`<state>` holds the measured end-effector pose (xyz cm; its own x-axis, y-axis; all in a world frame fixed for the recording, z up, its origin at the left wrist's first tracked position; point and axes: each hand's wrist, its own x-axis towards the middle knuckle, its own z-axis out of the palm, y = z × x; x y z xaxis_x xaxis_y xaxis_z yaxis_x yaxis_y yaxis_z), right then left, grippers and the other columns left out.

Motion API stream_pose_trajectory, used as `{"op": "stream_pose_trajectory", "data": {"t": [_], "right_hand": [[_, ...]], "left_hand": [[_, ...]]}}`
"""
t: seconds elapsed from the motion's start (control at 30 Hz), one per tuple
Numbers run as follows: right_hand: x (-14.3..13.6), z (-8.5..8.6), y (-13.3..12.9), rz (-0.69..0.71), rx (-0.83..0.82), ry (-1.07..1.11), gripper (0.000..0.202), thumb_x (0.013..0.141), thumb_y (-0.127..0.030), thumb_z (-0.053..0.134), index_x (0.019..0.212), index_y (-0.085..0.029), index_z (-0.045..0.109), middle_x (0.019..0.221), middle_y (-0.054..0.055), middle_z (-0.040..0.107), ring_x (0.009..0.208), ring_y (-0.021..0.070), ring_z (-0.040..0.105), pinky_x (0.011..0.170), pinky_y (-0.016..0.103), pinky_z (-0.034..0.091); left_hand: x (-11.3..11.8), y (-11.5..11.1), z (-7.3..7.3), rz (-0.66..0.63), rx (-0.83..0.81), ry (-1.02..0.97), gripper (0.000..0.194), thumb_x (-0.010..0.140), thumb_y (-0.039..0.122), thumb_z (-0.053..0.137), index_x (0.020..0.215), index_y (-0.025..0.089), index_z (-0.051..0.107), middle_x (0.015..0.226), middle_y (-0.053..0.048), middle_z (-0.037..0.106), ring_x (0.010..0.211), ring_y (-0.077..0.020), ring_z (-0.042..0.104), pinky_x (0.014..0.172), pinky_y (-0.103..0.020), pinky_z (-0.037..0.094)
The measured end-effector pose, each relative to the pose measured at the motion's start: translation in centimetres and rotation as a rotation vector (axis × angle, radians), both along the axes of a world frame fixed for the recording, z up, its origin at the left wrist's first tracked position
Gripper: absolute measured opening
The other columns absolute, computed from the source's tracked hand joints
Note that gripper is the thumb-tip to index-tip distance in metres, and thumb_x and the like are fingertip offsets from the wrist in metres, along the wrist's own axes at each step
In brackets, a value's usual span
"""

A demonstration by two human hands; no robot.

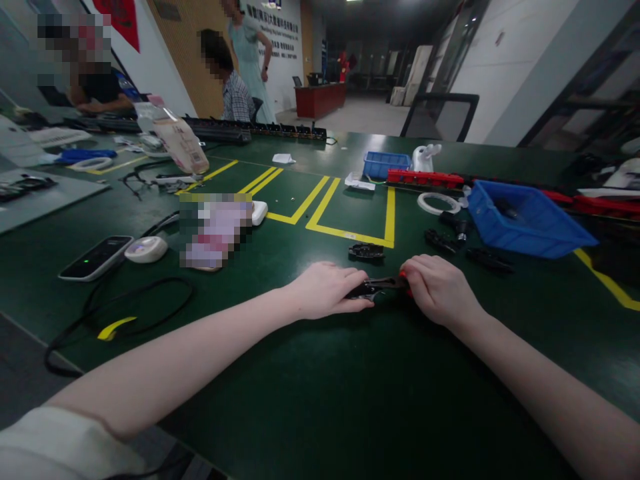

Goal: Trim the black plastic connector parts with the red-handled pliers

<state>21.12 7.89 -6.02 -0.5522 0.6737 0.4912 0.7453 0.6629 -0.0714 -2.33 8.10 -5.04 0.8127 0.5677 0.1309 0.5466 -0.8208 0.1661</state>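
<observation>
Over the green table, my left hand (327, 290) pinches a small black part (364, 290) between thumb and fingers. My right hand (440, 288) is wrapped around the red handles of a pair of pliers (391, 283). The metal jaws of the pliers point left and meet the right end of the black part; exactly what they grip is too small to tell. Just beyond my hands lies a similar black part (367, 251). More black parts (440, 241) lie past my right hand, near a blue bin (530, 220).
Yellow tape (350, 235) marks the table. A white tape roll (440, 203), a smaller blue basket (387, 165) and a red strip (425, 178) stand farther back. Leftward are a phone (217, 233), a black cable (193, 293), a bottle (181, 140) and several people beyond.
</observation>
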Motion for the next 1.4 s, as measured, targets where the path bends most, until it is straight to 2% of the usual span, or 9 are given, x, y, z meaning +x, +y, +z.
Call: {"op": "stream_pose_trajectory", "data": {"t": [0.2,0.5,0.67,0.8,0.97,1.07,1.17,1.3,1.4], "right_hand": [[-0.1,0.1,-0.1,0.002,0.015,-0.031,0.034,0.093,-0.025,0.028,0.070,-0.018,0.053,0.065,0.005,0.057,0.061,0.0170,0.050,0.059,0.031,0.036],[-0.2,0.4,-0.1,-0.036,-0.027,-0.064,0.035,0.094,-0.028,0.027,0.068,-0.019,0.049,0.065,0.006,0.056,0.060,0.0171,0.048,0.060,0.032,0.035],[-0.3,0.3,-0.1,-0.063,-0.092,-0.078,0.035,0.094,-0.035,0.027,0.071,-0.019,0.048,0.068,0.006,0.056,0.063,0.0178,0.048,0.062,0.032,0.035],[-0.3,0.2,0.0,-0.091,-0.150,-0.084,0.036,0.093,-0.045,0.031,0.072,-0.020,0.046,0.070,0.006,0.056,0.065,0.0190,0.049,0.064,0.033,0.034],[-0.4,0.4,0.0,-0.060,-0.184,-0.094,0.039,0.081,-0.058,0.049,0.071,-0.021,0.043,0.071,0.004,0.056,0.065,0.0189,0.049,0.063,0.032,0.034],[-0.5,0.4,-0.1,-0.049,-0.180,-0.130,0.029,0.076,-0.045,0.058,0.071,-0.021,0.041,0.072,0.004,0.056,0.066,0.0186,0.050,0.062,0.031,0.034],[-0.6,0.3,-0.2,-0.075,-0.172,-0.141,0.017,0.071,-0.028,0.058,0.074,-0.021,0.043,0.073,0.004,0.056,0.068,0.0192,0.050,0.062,0.030,0.035],[-0.7,0.2,-0.2,-0.109,-0.164,-0.148,0.013,0.071,-0.024,0.056,0.074,-0.020,0.043,0.074,0.006,0.056,0.069,0.0203,0.050,0.062,0.031,0.035],[-0.8,0.3,-0.3,-0.111,-0.175,-0.155,0.012,0.071,-0.024,0.055,0.073,-0.020,0.043,0.073,0.006,0.057,0.068,0.0201,0.050,0.062,0.031,0.035]], "left_hand": [[-0.3,0.2,0.2,-0.043,-0.101,-0.062,0.035,0.094,0.047,0.039,0.099,0.015,0.051,0.089,-0.004,0.064,0.070,-0.0176,0.060,0.057,-0.026,0.039],[0.1,-0.5,0.0,0.123,-0.191,-0.169,0.041,0.087,0.058,0.048,0.093,0.018,0.055,0.078,0.000,0.063,0.065,-0.0165,0.059,0.055,-0.025,0.038],[0.1,-0.7,0.0,0.104,-0.228,-0.246,0.034,0.089,0.046,0.052,0.111,0.019,0.053,0.099,-0.002,0.065,0.083,-0.0175,0.061,0.068,-0.028,0.045],[0.1,-0.8,0.3,0.120,-0.164,-0.225,0.037,0.090,0.042,0.051,0.118,0.018,0.051,0.108,-0.005,0.062,0.091,-0.0188,0.060,0.075,-0.030,0.047],[0.4,-1.2,0.5,0.089,0.093,-0.101,0.039,0.092,0.044,0.043,0.113,0.013,0.054,0.101,-0.007,0.062,0.086,-0.0209,0.059,0.073,-0.033,0.044],[0.5,-1.2,0.4,0.061,0.153,-0.044,0.037,0.091,0.045,0.043,0.102,0.013,0.057,0.092,-0.006,0.064,0.078,-0.0201,0.060,0.068,-0.032,0.043],[0.6,-1.0,0.3,0.086,0.113,-0.029,0.036,0.089,0.047,0.045,0.096,0.013,0.056,0.086,-0.005,0.065,0.068,-0.0178,0.060,0.060,-0.028,0.042],[0.7,-0.6,0.3,0.117,0.007,-0.063,0.045,0.087,0.057,0.048,0.100,0.014,0.055,0.085,-0.004,0.066,0.065,-0.0172,0.060,0.054,-0.025,0.039],[0.7,-0.5,0.4,0.119,-0.083,-0.091,0.048,0.083,0.061,0.050,0.091,0.014,0.057,0.078,-0.003,0.064,0.062,-0.0163,0.058,0.051,-0.024,0.036]]}}
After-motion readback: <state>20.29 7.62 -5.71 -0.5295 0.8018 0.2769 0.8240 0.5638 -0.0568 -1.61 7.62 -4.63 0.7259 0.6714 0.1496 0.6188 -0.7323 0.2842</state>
